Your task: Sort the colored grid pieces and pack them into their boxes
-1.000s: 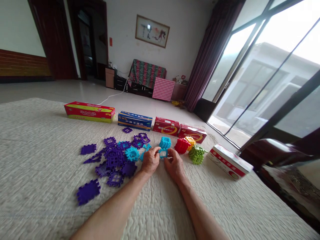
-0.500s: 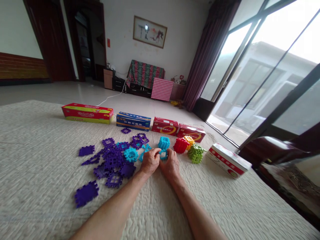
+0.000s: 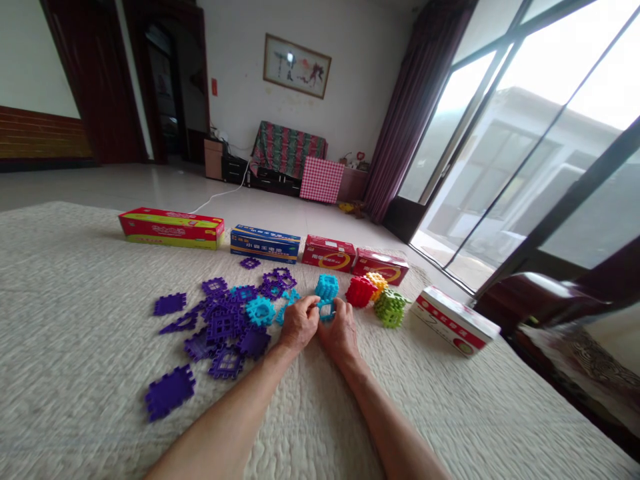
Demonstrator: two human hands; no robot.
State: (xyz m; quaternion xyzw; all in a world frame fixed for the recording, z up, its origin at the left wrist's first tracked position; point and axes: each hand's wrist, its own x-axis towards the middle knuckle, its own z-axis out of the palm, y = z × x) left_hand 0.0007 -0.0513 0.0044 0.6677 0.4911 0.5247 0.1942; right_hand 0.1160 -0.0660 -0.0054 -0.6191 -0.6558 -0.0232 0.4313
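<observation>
Nearest: both bare forearms come in over the quilted cover (image 3: pixel 305 427), loose purple plate (image 3: pixel 170 393) flat off to the left, toothed edges, solid face.

Frame (image 3: pixel 327 304): cyan plastic, small, squarish, open middle. Fine edge detail too small to read. Sits between the two hands, just above the cover; contact with cover can't be told. Left grip (image 3: pixel 300 323) pinches its left edge, thumb and fingers closed on it. Right grip (image 3: pixel 340 330) has its right edge, fingers curled, knuckles up. Hands nearly meet below it.

Left of the hands: purple pile (image 3: pixel 220 323), overlapping toothed panels, some solid, some windowed. Cyan gear-edged piece (image 3: pixel 260 312) at its right side.

Just behind the frame: cyan block (image 3: pixel 327 286). To the right: green block (image 3: pixel 391 309), red block (image 3: pixel 361 292), yellow block (image 3: pixel 377 285), clustered. White box (image 3: pixel 456 321) beyond them, right.

Further back, in a row: two red boxes (image 3: pixel 329 254), blue box (image 3: pixel 265 245), red-green box (image 3: pixel 171 229). Checked cloth (image 3: pixel 321 180) far off.
</observation>
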